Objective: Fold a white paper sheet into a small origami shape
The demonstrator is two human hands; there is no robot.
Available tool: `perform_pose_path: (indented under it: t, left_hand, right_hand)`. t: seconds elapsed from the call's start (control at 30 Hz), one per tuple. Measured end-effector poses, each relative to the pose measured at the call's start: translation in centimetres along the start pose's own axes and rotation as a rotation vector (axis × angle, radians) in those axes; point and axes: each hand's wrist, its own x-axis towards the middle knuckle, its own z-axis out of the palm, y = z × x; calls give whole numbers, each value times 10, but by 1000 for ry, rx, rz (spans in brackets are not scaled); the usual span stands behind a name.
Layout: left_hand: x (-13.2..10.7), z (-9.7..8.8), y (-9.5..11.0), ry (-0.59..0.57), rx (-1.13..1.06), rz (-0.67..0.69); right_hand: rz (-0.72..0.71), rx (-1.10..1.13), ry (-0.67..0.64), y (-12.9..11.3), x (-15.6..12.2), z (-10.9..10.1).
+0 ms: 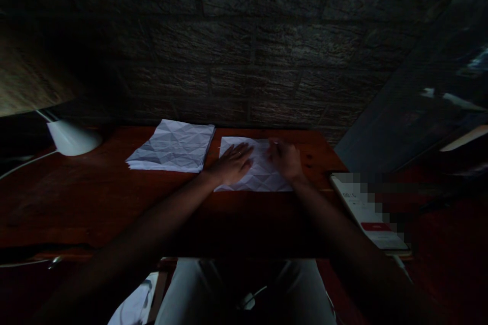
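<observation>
A sheet of white paper (259, 181) with a grey pattern of triangles lies on the wooden table before me. Spread flat on its left part is my left hand (233, 163), fingers apart and a ring on one of them. My right hand (285, 159) rests over the sheet's upper right part with its fingers curled in. Those fingertips are blurred, and whatever they hold, if anything, is too dark to make out. Left of the sheet sits a stack of similar patterned papers (177, 144), its edges slightly uneven.
The wooden table (95, 203) backs onto a dark block wall (229, 45). A lamp with a white base (74, 137) stands at the left, its cable trailing off. On the right edge lies a tablet or phone (375, 231) with a lit, partly pixelated screen.
</observation>
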Motion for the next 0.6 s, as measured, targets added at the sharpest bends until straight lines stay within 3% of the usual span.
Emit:
perform_pose_path:
  t: [0.1,0.27,0.47,0.6]
  left_hand:
    - [-1,1,0,-7,8,2]
    - [-4,-3,1,-32,-12,-8]
    - [-14,-9,-3,-100,1,242]
    - [-16,-11,-6,-110,-1,248]
  right_hand:
    - [68,149,-90,0,-2,9]
    - [82,93,-4,6,2,20]
    - [73,-9,40,14,13,17]
    - [63,-40,61,13,15,17]
